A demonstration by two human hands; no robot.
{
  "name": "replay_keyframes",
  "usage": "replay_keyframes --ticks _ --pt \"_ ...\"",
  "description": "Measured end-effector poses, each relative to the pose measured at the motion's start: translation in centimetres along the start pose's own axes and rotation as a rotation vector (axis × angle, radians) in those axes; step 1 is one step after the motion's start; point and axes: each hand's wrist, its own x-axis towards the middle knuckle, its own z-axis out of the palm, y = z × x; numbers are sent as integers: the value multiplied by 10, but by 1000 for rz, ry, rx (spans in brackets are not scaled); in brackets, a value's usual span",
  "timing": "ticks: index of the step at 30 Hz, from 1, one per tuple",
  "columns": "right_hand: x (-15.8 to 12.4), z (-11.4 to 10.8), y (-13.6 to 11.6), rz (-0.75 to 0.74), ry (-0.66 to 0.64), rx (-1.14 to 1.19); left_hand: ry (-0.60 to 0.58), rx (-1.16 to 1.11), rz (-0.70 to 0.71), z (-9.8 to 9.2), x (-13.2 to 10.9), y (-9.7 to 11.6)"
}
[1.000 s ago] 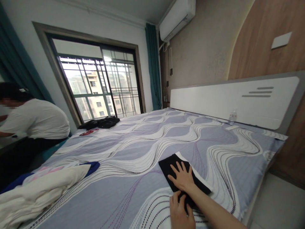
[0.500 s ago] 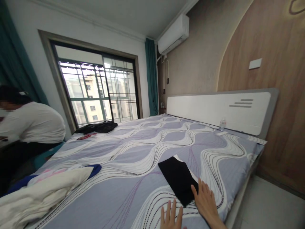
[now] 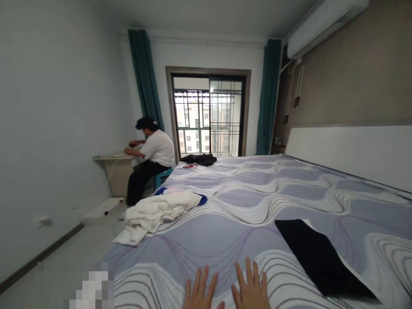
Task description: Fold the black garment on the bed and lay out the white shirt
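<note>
I see my left hand [image 3: 201, 292] and right hand [image 3: 251, 289] lying flat and open, fingers spread, empty, on the lilac bedsheet with white wavy stripes [image 3: 244, 201] at the bed's near edge. The folded black cloth with a white layer beneath [image 3: 317, 255] lies just right of my right hand, apart from it. A crumpled white garment pile [image 3: 157, 212] hangs over the left edge. Dark clothes [image 3: 199, 159] sit at the far corner by the barred window [image 3: 207, 122]. A seated person in a white shirt [image 3: 151, 156] works at a wall shelf [image 3: 112, 157].
</note>
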Motion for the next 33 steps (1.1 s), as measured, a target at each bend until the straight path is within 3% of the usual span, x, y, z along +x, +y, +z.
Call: replay_keyframes --ticks 3,7,10,14,19,21,27,33 --pt "19 -5 -30 -56 -8 5 23 103 -135 -36 -8 -50" --pt "28 1 -43 -84 1 15 109 238 -332 -61 5 -96" --pt "29 6 -40 -85 -14 28 195 274 -428 -73 30 -119" --pt "31 8 -37 -78 -78 42 424 146 -555 -88 69 -143" --pt "32 7 -39 -56 -26 48 629 -3 -904 -101 102 -172" --pt "32 7 -40 -55 -30 53 645 -61 -1001 -105 109 -184" --pt "32 8 -42 -45 83 60 543 -198 -878 -109 111 -202" --pt "29 4 -45 -51 112 53 557 -290 -628 -86 86 -165"
